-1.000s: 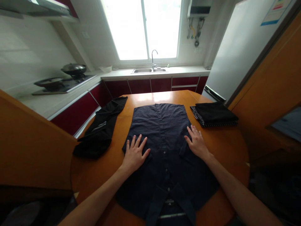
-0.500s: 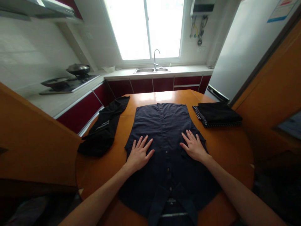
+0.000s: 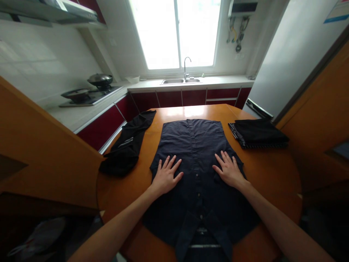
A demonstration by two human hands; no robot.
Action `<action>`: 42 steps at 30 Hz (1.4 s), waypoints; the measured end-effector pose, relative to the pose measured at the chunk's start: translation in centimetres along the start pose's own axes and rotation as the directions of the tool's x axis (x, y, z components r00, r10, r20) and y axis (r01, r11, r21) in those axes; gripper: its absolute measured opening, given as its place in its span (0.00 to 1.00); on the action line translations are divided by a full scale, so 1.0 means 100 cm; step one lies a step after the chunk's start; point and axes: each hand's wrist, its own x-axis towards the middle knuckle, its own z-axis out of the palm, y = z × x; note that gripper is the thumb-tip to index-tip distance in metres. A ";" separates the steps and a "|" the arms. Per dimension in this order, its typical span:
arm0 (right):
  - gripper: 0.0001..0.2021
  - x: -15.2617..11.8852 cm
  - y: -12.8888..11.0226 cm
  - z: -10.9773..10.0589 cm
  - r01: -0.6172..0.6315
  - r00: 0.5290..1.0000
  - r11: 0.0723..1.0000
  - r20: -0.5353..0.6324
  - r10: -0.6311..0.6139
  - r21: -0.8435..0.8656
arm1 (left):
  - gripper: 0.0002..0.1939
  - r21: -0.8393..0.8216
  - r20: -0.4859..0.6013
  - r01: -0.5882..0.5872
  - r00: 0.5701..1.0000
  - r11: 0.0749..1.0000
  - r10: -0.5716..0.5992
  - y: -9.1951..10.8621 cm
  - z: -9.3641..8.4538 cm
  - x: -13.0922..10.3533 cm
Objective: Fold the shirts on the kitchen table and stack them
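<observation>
A dark navy button-up shirt [image 3: 191,145] lies spread front side up, its collar toward me and its hem toward the window. My left hand [image 3: 167,176] rests flat on the shirt's left part, fingers spread. On the right part lies my right hand [image 3: 229,170], also flat with fingers apart. Neither hand grips the cloth. Between them runs the row of buttons. The sleeves do not show; I cannot tell how they lie.
Under the shirt is a rounded wooden table [image 3: 275,171]. A black garment [image 3: 128,142] with pale stripes lies at its left, a folded black stack [image 3: 260,133] at its right. Beyond are a sink [image 3: 174,81], a stove [image 3: 94,96] and a fridge [image 3: 280,58].
The whole view has shifted a little, so everything appears slightly farther right. Both hands stay flat on the shirt, in about the same places.
</observation>
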 end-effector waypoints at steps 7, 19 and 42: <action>0.33 0.000 0.000 -0.001 0.004 1.000 1.000 -0.005 -0.004 0.005 | 0.31 0.005 -0.005 -0.003 1.000 1.000 0.003 0.001 -0.002 0.000; 0.37 -0.011 -0.009 -0.008 0.157 0.987 0.987 -0.028 -0.158 -0.022 | 0.32 0.031 0.008 -0.003 1.000 1.000 0.003 0.001 -0.002 0.001; 0.33 -0.003 -0.002 -0.016 0.059 0.995 0.991 -0.085 -0.049 0.119 | 0.31 -0.006 -0.021 -0.002 1.000 1.000 0.002 0.000 -0.001 0.002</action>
